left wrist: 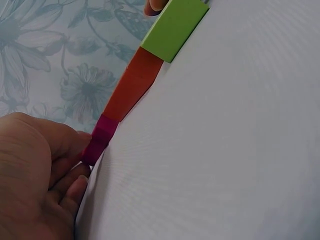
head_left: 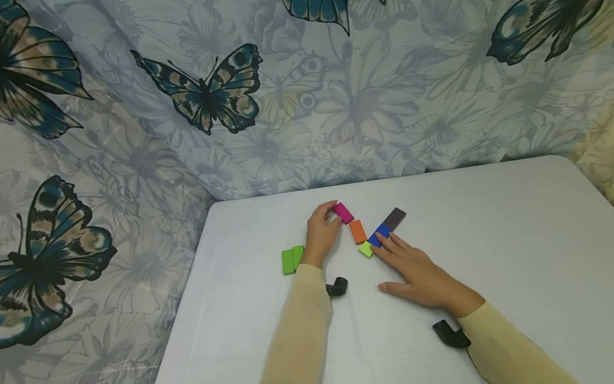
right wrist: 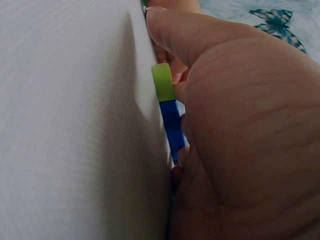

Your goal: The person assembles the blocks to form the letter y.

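A V-shaped row of coloured blocks lies on the white table. Its left arm has a magenta block (head_left: 344, 213) at the far end, then an orange block (head_left: 357, 232). At the near corner sits a lime block (head_left: 366, 249), followed by a blue block (head_left: 379, 235) and a dark brown block (head_left: 395, 218) on the right. With thumb and fingers, my left hand (head_left: 322, 234) pinches the magenta block, which meets the orange one in the left wrist view. My right hand (head_left: 422, 274) is spread, its extended fingertips touching the blue and lime blocks.
Two green blocks (head_left: 288, 262) lie side by side left of the left wrist. Black curved pieces (head_left: 338, 287) sit at both wrists. Behind the table (head_left: 503, 224) hangs a butterfly-patterned cloth (head_left: 297, 133), which also covers the left side.
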A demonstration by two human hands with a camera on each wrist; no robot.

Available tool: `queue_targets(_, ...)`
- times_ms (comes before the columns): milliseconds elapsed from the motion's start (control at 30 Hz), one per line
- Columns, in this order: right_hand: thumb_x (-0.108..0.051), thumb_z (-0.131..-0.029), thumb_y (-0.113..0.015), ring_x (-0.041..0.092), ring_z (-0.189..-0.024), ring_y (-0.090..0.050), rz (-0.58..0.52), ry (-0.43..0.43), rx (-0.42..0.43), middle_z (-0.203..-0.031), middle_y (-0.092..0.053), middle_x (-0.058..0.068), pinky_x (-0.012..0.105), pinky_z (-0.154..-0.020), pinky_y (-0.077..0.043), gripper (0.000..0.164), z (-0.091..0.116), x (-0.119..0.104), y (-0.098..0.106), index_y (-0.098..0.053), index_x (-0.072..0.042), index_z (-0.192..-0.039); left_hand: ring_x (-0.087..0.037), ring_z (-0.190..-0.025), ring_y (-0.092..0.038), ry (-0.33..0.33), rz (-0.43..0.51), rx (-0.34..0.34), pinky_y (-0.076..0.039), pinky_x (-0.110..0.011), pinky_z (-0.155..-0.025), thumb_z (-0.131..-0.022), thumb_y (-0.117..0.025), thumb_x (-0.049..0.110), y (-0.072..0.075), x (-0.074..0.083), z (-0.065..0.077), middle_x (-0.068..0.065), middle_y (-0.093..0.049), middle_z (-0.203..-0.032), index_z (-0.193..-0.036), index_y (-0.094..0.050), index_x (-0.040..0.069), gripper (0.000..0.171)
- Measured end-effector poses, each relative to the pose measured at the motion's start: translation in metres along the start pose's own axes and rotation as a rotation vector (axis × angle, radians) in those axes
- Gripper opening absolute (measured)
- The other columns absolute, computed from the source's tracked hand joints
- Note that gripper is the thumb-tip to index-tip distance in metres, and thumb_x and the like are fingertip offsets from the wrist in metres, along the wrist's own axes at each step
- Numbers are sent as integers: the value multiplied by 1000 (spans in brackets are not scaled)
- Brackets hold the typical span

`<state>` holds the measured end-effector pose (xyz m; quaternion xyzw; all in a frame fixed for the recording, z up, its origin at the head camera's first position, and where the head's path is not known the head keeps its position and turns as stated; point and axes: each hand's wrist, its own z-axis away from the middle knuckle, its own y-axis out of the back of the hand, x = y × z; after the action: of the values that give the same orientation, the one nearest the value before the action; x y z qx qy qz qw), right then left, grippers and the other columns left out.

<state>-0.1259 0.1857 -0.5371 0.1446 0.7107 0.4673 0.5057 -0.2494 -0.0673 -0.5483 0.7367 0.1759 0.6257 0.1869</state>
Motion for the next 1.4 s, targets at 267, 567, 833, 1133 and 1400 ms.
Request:
queue_targets(267, -56, -99, -77, 44, -162, -14, 5, -4, 0, -177, -26, 14, 75, -116, -28, 88, -1, 1, -1, -43, -15, -169, -15, -131, -61, 4, 4, 1, -47, -25, -109, -102, -73, 1, -3, -2, -4, -3, -67, -142, -146, -69, 10, 45)
queue_targets(567, -55, -97, -79, 45, -163, -6, -3, -30, 22, -180, -18, 11, 80, -117, -21, 92, -6, 3, -6, -40, -15, -171, -16, -131, -61, -14, -6, -3, -48, -26, -109, -102, -75, 3, -3, -2, -5, -3, -68, -142, -145, -70, 10, 44)
queue_targets(833, -56, -98, -78, 46, -163, -5, 5, -21, 62, -180, -18, 11, 81, -115, -24, 91, -18, -6, -11, -42, -11, -169, -16, -130, -61, 2, -9, -6, -47, -26, -109, -102, -74, 3, -4, 0, -7, -2, -68, -142, -144, -70, 12, 43)
queue_targets(1133, -56, -99, -77, 46, -163, -4, 60, -46, 52, -179, -20, 14, 78, -117, -25, 90, -22, -8, -16, -43, -9, -168, -15, -134, -60, -17, 6, -24, -46, -26, -110, -102, -75, 5, -6, 2, -7, -3, -69, -142, -143, -72, 11, 42)
queue_targets(1400, -55, -99, -76, 45, -164, -4, 41, -34, 52, -179, -20, 13, 78, -117, -24, 90, -23, -10, -15, -42, -9, -168, -15, -137, -58, -28, 0, -33, -43, -26, -113, -101, -76, 4, -7, 1, -9, -3, -68, -144, -143, -72, 12, 42)
